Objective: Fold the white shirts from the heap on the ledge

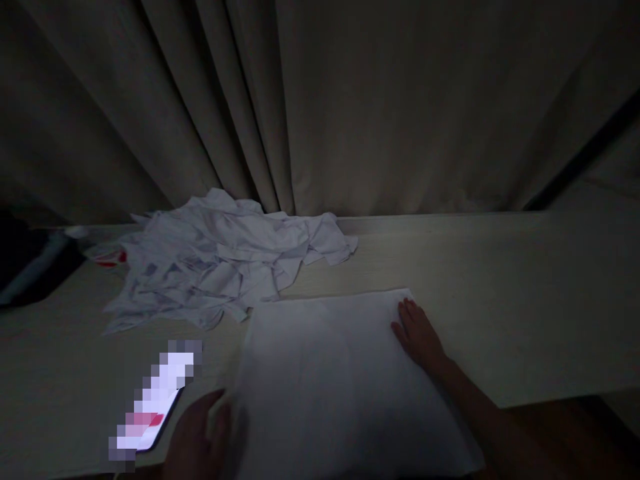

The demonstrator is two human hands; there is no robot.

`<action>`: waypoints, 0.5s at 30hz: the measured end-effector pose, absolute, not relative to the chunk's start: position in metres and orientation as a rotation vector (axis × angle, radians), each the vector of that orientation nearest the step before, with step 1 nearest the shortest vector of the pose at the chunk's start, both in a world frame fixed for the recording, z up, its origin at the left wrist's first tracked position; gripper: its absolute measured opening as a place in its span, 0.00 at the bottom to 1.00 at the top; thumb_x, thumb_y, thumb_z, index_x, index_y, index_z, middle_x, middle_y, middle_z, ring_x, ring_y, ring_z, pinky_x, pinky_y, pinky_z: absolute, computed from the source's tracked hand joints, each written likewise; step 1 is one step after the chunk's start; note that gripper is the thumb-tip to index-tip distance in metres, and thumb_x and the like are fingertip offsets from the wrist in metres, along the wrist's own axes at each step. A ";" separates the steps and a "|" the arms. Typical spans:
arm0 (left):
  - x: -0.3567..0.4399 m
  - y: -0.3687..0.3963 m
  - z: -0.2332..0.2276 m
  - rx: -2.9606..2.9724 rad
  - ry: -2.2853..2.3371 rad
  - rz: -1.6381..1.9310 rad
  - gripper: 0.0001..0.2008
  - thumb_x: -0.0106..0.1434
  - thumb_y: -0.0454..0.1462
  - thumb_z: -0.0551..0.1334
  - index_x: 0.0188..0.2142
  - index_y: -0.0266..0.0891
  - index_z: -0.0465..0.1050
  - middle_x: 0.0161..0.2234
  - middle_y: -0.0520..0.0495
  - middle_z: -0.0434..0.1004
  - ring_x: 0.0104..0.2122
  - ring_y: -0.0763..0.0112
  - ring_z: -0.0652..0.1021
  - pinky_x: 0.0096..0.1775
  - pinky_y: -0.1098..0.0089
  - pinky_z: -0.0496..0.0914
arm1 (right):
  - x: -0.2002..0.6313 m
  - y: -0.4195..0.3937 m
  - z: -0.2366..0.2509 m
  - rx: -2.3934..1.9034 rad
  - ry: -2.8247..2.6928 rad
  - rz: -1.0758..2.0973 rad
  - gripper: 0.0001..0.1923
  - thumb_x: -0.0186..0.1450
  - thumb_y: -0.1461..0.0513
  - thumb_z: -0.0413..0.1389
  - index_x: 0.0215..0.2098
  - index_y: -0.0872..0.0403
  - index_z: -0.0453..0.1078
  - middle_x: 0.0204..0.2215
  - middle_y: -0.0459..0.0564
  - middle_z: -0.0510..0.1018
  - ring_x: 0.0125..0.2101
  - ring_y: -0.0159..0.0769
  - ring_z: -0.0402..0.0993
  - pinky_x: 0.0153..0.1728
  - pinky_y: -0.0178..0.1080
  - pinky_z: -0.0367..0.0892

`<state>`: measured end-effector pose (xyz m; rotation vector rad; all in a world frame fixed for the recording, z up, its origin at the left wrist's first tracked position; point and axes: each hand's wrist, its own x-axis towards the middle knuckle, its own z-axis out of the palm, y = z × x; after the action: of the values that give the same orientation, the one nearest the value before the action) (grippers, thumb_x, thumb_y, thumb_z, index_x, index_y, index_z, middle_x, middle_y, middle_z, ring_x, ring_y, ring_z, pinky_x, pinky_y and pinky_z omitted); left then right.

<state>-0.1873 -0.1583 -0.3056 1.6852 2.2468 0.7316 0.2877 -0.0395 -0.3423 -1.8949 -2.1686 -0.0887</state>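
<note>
both hands lie flat, unclenched, on one folded white cloth: left hand, right hand; one crumpled pile; one phone; one bench.

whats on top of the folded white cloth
Both hands: the right hand lies flat near the cloth's far right corner, the left hand rests at its near left edge. Nothing else is on it. The table beneath it is covered.
</note>
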 end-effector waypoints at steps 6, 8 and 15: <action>-0.141 -0.058 -0.325 2.624 1.957 0.376 0.25 0.64 0.45 0.49 0.55 0.32 0.63 0.58 0.33 0.65 0.59 0.51 0.64 0.57 0.53 0.62 | 0.273 -0.018 -0.363 -1.911 -2.136 -0.042 0.36 0.67 0.46 0.37 0.61 0.65 0.56 0.62 0.64 0.54 0.63 0.49 0.45 0.61 0.51 0.45; -0.139 -0.046 -0.337 2.665 2.002 0.277 0.26 0.64 0.45 0.48 0.57 0.32 0.61 0.59 0.33 0.63 0.60 0.51 0.62 0.57 0.51 0.61 | 0.274 -0.018 -0.371 -1.904 -2.132 -0.035 0.35 0.67 0.46 0.37 0.62 0.62 0.55 0.63 0.62 0.54 0.63 0.49 0.45 0.61 0.52 0.45; -0.145 -0.044 -0.340 2.630 2.129 0.174 0.30 0.64 0.48 0.47 0.59 0.32 0.57 0.61 0.32 0.59 0.61 0.48 0.59 0.58 0.47 0.56 | 0.280 -0.018 -0.369 -1.906 -2.136 -0.019 0.34 0.67 0.46 0.39 0.62 0.60 0.56 0.63 0.61 0.54 0.63 0.49 0.46 0.61 0.52 0.46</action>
<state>-0.1453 -0.0438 -0.3396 2.6302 2.1290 0.1744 0.2797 -0.0179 -0.3688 -1.9061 -2.1360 -0.0194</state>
